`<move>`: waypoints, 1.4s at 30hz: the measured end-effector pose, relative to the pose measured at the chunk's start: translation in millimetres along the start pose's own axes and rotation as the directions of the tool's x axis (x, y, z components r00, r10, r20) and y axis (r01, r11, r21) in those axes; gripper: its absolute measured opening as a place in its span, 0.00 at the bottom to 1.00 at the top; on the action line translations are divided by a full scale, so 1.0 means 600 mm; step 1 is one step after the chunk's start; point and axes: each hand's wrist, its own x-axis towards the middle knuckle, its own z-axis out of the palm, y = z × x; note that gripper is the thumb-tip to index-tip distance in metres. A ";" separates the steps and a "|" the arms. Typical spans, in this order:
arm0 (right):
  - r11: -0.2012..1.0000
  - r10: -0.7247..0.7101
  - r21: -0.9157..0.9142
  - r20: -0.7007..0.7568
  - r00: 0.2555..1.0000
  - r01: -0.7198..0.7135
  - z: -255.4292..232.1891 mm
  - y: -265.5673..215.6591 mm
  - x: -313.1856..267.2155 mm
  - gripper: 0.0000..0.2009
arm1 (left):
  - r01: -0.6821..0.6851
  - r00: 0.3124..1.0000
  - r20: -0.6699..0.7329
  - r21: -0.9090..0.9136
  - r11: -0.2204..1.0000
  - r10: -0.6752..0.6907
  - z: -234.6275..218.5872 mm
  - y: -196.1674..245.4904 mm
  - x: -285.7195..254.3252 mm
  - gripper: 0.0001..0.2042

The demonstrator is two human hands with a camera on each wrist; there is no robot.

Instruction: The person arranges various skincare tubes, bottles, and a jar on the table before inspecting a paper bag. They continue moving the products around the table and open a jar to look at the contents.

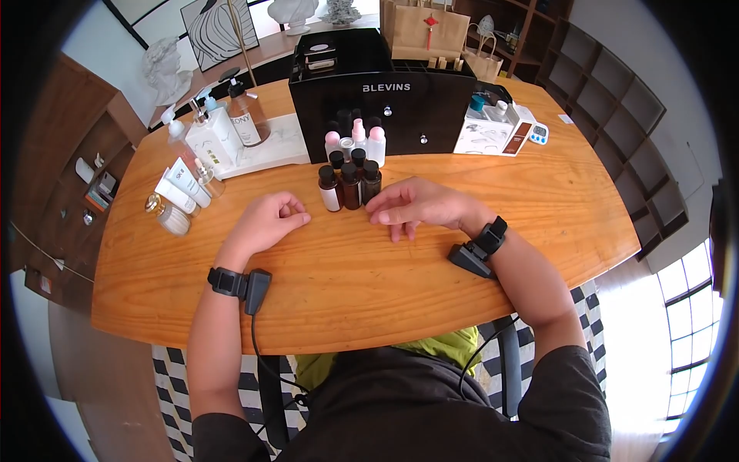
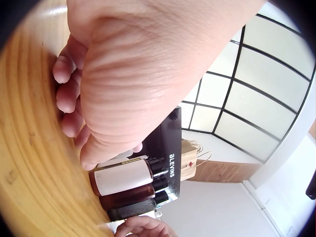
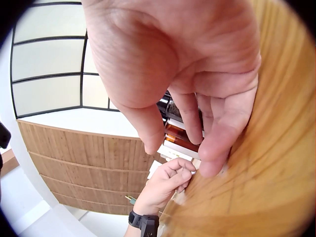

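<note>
Wooden tabletop [image 1: 362, 285], right hand [image 1: 426, 205] beside brown bottles [image 1: 351, 193]

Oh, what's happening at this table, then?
A person sits at a wooden table with both hands by a cluster of brown bottles. The right hand is just right of them, its fingers close to the nearest; I can't tell if they touch. The left hand is to their left, clear of them. Neither holds anything. The bottles stand upright, capped, in front of a black box.
</note>
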 end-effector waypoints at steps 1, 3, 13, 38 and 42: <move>1.000 -0.002 -0.008 -0.001 1.000 0.002 -0.001 0.001 0.000 0.28 | 0.001 1.000 0.000 0.008 1.000 -0.001 0.000 0.000 0.000 0.13; 1.000 -0.005 -0.014 -0.002 1.000 0.005 -0.004 0.007 0.001 0.27 | 0.002 1.000 0.000 0.018 1.000 -0.002 0.000 0.000 0.000 0.13; 0.994 0.027 0.110 -0.046 0.999 -0.022 -0.006 0.015 -0.002 0.20 | -0.014 1.000 0.003 0.007 1.000 0.014 -0.002 0.009 -0.007 0.11; 0.992 0.013 0.128 -0.046 0.999 -0.007 -0.014 0.024 -0.003 0.12 | 0.006 1.000 0.016 0.031 1.000 -0.007 -0.004 0.003 -0.004 0.14; 0.993 0.022 0.115 -0.045 0.999 -0.017 -0.015 0.024 -0.002 0.12 | 0.006 1.000 0.005 0.060 0.998 -0.006 -0.006 0.009 -0.008 0.15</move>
